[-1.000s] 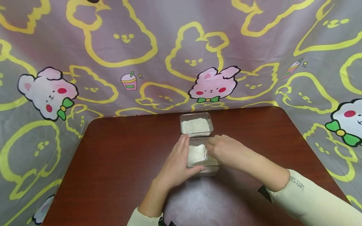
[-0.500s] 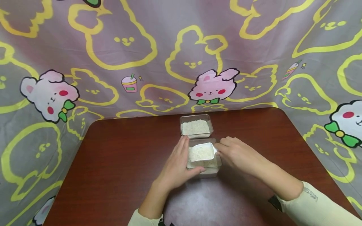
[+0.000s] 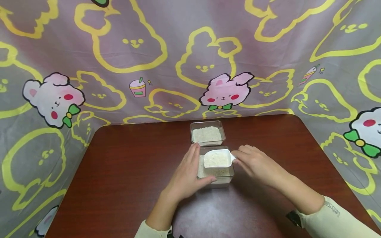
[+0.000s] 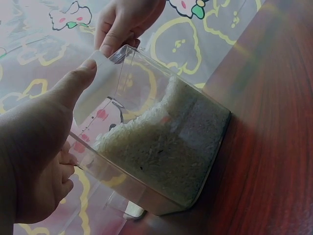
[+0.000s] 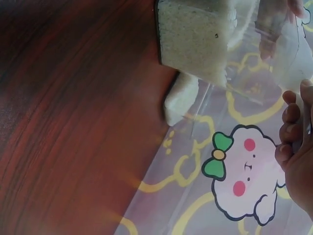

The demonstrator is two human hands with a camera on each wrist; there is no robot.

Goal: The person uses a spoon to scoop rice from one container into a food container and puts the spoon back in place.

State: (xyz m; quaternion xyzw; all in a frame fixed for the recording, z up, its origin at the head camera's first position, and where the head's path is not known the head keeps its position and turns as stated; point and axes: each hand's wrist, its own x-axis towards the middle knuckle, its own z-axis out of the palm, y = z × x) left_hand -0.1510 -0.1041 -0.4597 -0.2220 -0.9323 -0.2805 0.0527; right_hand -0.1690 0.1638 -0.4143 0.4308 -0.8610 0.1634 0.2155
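R. sleeve (image 3: 342,218), lt.-col.: 1 line dk. lettering (image 3: 332,209) noted nr. cuff; too sm. & blurred to be read. No other txt. can be read.

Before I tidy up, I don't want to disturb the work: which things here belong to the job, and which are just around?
In the job:
White scoop, in the right hand
Rice in it
Near container, touched by the left hand
Far container, probably: it holds rice too

Just around:
Table, as support
Patterned cloth behind
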